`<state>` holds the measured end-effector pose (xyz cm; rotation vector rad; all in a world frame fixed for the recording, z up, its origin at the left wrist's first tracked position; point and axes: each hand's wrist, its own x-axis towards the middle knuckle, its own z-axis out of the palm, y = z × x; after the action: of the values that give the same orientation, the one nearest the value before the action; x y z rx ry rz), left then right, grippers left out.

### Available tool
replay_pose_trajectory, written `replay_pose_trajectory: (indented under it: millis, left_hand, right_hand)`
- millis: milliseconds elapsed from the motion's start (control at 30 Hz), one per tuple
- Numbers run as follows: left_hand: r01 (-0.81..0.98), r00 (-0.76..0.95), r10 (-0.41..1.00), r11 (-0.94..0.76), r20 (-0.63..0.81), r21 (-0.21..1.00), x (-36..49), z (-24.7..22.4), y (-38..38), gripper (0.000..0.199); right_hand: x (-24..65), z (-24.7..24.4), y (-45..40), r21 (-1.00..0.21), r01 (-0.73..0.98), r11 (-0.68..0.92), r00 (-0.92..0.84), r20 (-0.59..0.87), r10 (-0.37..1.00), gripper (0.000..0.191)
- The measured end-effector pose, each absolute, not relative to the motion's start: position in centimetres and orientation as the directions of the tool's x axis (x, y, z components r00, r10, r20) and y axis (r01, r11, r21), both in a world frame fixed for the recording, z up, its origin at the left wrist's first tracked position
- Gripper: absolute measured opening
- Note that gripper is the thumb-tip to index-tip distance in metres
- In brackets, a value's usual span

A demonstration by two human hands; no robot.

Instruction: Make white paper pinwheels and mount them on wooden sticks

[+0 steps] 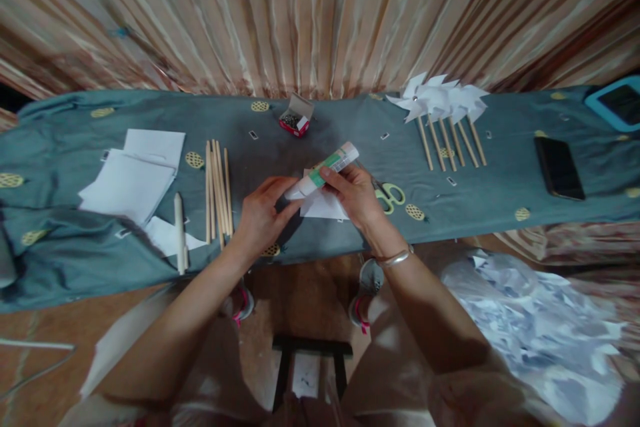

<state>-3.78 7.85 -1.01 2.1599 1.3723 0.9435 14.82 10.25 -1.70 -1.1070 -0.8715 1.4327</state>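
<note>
A white and green glue stick is held tilted above the middle of the table, its right end higher in the picture. My left hand pinches its lower left end between thumb and fingers. Around its other end, my right hand is closed, with the thumb lying along the barrel. Beneath the hands lies a white sheet of paper, partly covered by them. Scissors with yellow-green handles rest just right of my right hand, their blades mostly hidden behind it.
Left are stacked paper squares, a white utility knife and several wooden sticks. Behind the hands stands an open red box of small metal pieces. Right are several paper pinwheels, a phone and a bag of paper scraps.
</note>
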Motion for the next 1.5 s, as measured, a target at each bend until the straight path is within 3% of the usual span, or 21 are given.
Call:
replay_pose_trajectory:
  millis: [533, 800, 900, 1000, 1067, 1167, 1300, 1500]
  left_hand:
    - [0.631, 0.218, 0.911, -0.405, 0.349, 0.662, -3.9, -0.6, 8.0, 0.029]
    - [0.608, 0.211, 0.927, -0.372, 0.309, 0.702, -4.1, -0.5, 8.0, 0.031]
    - [0.612, 0.154, 0.947, -0.315, 0.281, 0.725, -4.6, -0.5, 8.4, 0.031]
    - [0.661, 0.092, 0.960, -0.259, 0.266, 0.704, -5.8, -0.5, 9.0, 0.031]
    - [0.708, 0.082, 0.956, -0.255, 0.282, 0.659, -6.9, -0.6, 9.4, 0.029]
    - [0.760, 0.122, 0.943, -0.290, 0.310, 0.581, -8.0, -0.9, 9.9, 0.026]
    - [0.809, 0.190, 0.925, -0.338, 0.330, 0.481, -8.7, -2.1, 10.5, 0.029]
    - [0.814, 0.304, 0.887, -0.431, 0.346, 0.390, -8.6, -1.7, 10.6, 0.033]
  right_hand:
    - [13.0, -1.2, 10.2, -0.898, -0.363, -0.249, -0.003, -0.266, 0.964, 0.043]
    - [11.9, -0.8, 9.6, -0.919, -0.315, -0.236, -0.084, -0.221, 0.972, 0.046]
    - [12.9, -0.7, 10.0, -0.969, -0.205, -0.139, -0.117, -0.117, 0.986, 0.041]
    - [15.5, -0.9, 10.7, -0.999, 0.026, 0.037, -0.041, 0.036, 0.998, 0.024]
    - [17.5, -1.2, 10.9, -0.942, 0.306, 0.139, -0.008, 0.143, 0.990, 0.016]
    - [19.6, -1.9, 10.6, -0.757, 0.593, 0.276, -0.126, 0.252, 0.960, 0.027]
    - [20.1, -2.5, 9.8, -0.596, 0.709, 0.378, -0.256, 0.282, 0.925, 0.035]
    - [20.1, -2.6, 9.3, -0.556, 0.727, 0.404, -0.294, 0.280, 0.914, 0.034]
